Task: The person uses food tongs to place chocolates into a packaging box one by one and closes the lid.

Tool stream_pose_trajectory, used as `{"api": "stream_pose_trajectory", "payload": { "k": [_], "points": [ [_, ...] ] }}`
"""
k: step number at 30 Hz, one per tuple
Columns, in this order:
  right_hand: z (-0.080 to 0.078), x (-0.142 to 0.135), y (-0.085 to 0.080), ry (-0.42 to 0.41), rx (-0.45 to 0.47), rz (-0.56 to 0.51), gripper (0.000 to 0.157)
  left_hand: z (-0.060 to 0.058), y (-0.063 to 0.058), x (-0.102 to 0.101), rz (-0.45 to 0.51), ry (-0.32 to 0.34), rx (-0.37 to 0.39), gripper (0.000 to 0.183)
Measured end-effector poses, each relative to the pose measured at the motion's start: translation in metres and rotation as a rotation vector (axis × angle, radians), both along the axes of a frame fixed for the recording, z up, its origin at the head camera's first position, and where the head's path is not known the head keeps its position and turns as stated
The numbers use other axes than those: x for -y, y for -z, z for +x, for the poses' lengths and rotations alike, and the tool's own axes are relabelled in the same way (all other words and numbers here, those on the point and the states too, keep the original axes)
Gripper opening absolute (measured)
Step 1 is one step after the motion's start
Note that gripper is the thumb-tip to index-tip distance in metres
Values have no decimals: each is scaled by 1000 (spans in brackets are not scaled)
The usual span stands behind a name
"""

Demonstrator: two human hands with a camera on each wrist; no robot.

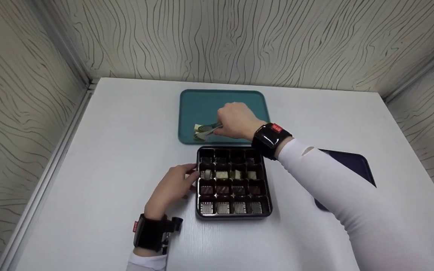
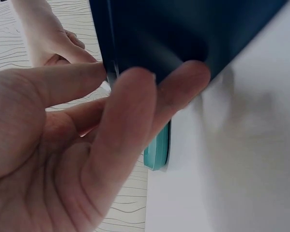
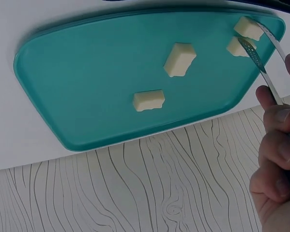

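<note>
My right hand [image 1: 236, 118] grips metal tongs [image 1: 210, 130] with perforated, flat ends, low over the teal tray [image 1: 187, 105]. In the right wrist view the tong ends [image 3: 251, 50] overlap two cream-coloured blocks [image 3: 249, 28] lying close together near the tray's edge. Two more pale blocks [image 3: 179, 59] lie apart on the tray; in the head view my right hand hides them. My left hand [image 1: 171, 184] touches the left side of a dark divided box [image 1: 234, 217], thumb tip right at its rim. Rows of pale, brown and ridged grey pieces sit in the box's compartments.
A dark navy tray [image 1: 356, 163] lies on the white table [image 1: 134, 128] at the right, partly covered by my right sleeve. Wood-patterned panels [image 1: 239, 41] stand behind the table and along its sides. The box stands just in front of the teal tray.
</note>
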State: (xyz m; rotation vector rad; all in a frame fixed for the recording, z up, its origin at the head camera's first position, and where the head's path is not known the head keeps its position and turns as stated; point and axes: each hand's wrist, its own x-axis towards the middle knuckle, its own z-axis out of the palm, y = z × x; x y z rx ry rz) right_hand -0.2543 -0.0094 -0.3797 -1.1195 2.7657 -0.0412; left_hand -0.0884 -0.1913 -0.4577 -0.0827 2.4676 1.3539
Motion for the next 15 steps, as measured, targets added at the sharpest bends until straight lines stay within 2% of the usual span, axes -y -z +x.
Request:
{"api": "stream_pose_trajectory", "payload": {
  "k": [4, 10, 15],
  "points": [
    [-1, 0, 2, 5, 16, 2, 58, 0, -1, -1, 1, 13, -7, 42],
    [-2, -3, 4, 1, 24, -35, 49, -1, -2, -1, 3, 4, 9, 43],
    [0, -12, -1, -4, 8, -85, 43, -1, -1, 0, -4, 5, 13, 44]
  ]
}}
